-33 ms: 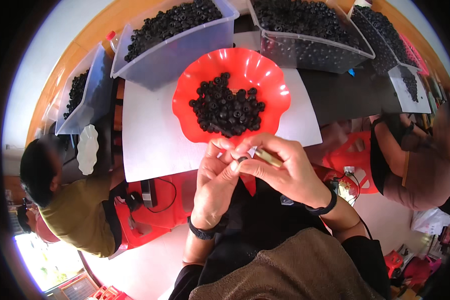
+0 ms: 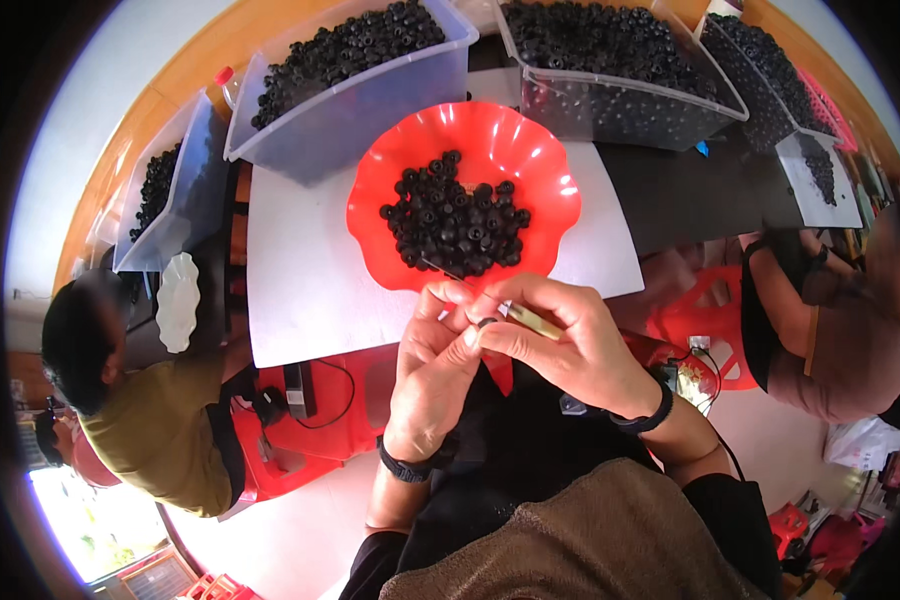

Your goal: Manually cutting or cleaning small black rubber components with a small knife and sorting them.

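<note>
My left hand and my right hand meet just below the near rim of a red scalloped bowl. Pinched between their fingertips is a small dark round piece, mostly covered by the fingers. A slim tool with a gold-coloured handle sits in my right hand. Past my left fingertips a thin dark sliver shows against the bowl; whether it belongs to the tool I cannot tell. Small black ring-shaped pieces are heaped in the bowl.
The bowl rests on a white board. Behind it stand clear tubs full of similar black pieces. More tubs flank them. At the left sits a person near a white dish; another person sits at the right.
The tool in my right hand has tilted slightly, and a thin sliver now shows beyond my left fingertips. Both hands keep nearly the same place and pinch.
</note>
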### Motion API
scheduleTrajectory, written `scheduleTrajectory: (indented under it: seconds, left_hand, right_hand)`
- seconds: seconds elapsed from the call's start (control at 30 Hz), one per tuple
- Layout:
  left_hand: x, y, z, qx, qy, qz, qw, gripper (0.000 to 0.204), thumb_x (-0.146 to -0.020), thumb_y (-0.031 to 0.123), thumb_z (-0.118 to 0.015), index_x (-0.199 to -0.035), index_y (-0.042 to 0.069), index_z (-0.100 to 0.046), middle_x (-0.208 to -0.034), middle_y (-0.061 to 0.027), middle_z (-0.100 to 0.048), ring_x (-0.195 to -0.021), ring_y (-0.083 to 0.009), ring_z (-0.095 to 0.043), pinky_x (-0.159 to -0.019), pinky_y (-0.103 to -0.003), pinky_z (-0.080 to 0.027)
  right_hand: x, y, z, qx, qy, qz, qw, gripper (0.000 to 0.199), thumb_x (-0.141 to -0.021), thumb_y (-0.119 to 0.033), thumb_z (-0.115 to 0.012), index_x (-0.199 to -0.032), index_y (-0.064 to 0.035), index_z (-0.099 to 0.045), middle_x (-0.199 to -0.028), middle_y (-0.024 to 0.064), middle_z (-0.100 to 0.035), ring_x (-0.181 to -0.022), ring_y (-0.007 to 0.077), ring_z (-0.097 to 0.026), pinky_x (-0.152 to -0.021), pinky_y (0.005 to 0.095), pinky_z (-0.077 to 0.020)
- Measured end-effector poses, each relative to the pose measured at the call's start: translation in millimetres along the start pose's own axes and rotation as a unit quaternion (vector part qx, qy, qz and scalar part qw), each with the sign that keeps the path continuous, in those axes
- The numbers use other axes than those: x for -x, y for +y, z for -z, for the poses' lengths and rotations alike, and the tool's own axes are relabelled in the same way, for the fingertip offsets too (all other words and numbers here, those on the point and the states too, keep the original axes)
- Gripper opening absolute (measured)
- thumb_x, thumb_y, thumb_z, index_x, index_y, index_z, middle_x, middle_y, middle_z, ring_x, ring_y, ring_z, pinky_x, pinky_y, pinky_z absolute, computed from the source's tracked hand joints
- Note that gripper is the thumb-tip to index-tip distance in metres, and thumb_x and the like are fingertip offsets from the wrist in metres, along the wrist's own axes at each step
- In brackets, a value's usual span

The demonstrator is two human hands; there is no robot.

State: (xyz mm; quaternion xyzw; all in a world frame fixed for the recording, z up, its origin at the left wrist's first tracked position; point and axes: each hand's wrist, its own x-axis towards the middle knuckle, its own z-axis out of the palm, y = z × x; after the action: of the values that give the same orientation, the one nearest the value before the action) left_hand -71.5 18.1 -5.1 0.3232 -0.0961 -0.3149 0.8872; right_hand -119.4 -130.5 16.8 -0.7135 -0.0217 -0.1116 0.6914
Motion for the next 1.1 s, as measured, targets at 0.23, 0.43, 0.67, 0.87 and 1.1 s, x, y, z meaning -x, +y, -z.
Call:
scheduleTrajectory:
  seconds: [0.23,0.43,0.67,0.87,1.1]
  left_hand:
    - [-6.9,7.4,-2.5,-0.043,-0.074,0.064,0.994,0.029,-0.093,0.002,-0.057,-0.118,0.009,-0.045,-0.116,-0.0084,-0.062,-0.099,-0.0132,-0.058,-0.083,-0.026,-0.046]
    - [-28.2,30.8,-23.7,-0.199,-0.074,0.068,0.975,0.023,-0.094,0.006,-0.059,-0.114,0.006,-0.049,-0.100,-0.0023,-0.060,-0.093,-0.0086,-0.055,-0.081,-0.024,-0.044]
    - [-113.9,134.8,-56.1,-0.343,0.027,-0.190,0.920,0.050,-0.100,0.031,-0.048,-0.137,-0.002,-0.040,-0.128,-0.0160,-0.052,-0.116,-0.0226,-0.051,-0.097,-0.034,-0.040]
    - [-30.4,75.9,-106.0,-0.307,-0.213,0.008,0.928,0.071,-0.099,0.054,-0.032,-0.134,-0.007,-0.043,-0.134,-0.0259,-0.048,-0.123,-0.0356,-0.049,-0.099,-0.044,-0.040]
    - [70.4,27.7,-169.5,0.119,-0.233,0.003,0.965,0.085,-0.090,0.063,-0.040,-0.104,-0.018,-0.061,-0.102,-0.0290,-0.065,-0.098,-0.0345,-0.065,-0.088,-0.041,-0.052]
  right_hand:
    - [3.0,-11.9,10.9,-0.146,-0.030,-0.087,0.985,0.017,-0.097,-0.017,-0.059,-0.094,-0.0009,-0.063,-0.078,-0.0015,-0.061,-0.072,0.0043,-0.056,-0.066,0.0213,-0.0458]
    - [11.7,-10.7,28.1,-0.171,0.062,-0.094,0.979,0.018,-0.099,-0.018,-0.055,-0.097,-0.0018,-0.061,-0.072,-0.0045,-0.049,-0.062,0.0020,-0.043,-0.055,0.0182,-0.0348]
    - [26.4,-12.7,34.5,-0.163,0.067,-0.106,0.979,0.017,-0.098,-0.018,-0.057,-0.093,-0.0025,-0.061,-0.070,-0.0058,-0.046,-0.058,0.0014,-0.039,-0.051,0.0189,-0.0311]
    - [33.6,-4.4,47.0,-0.097,0.103,-0.108,0.984,0.018,-0.097,-0.017,-0.057,-0.097,0.0002,-0.063,-0.070,-0.0055,-0.048,-0.059,0.0015,-0.041,-0.052,0.0193,-0.0322]
    - [32.9,3.1,55.7,-0.102,0.139,-0.129,0.977,0.017,-0.096,-0.016,-0.058,-0.094,-0.0007,-0.063,-0.069,-0.0069,-0.046,-0.057,-0.0001,-0.036,-0.050,0.0173,-0.0273]
